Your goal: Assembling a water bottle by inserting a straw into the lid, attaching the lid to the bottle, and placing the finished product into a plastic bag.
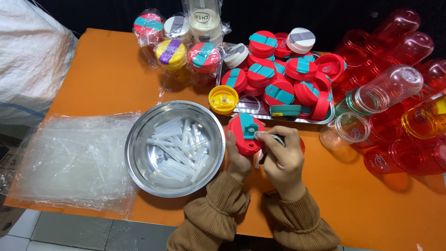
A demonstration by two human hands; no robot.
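Her left hand point(238, 155) grips a red bottle lid point(245, 134) with a teal flap; the right hand point(278, 155) pinches a small tool against it, beside the steel bowl point(139, 153) of clear straws point(179, 146).

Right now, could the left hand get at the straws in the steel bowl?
Probably yes: the steel bowl sits right beside the left hand, open-topped, the straws uncovered. But that hand holds a red lid.

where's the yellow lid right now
In the head view, the yellow lid lies on the orange table, mid-frame, between the steel bowl and the tray's left end.
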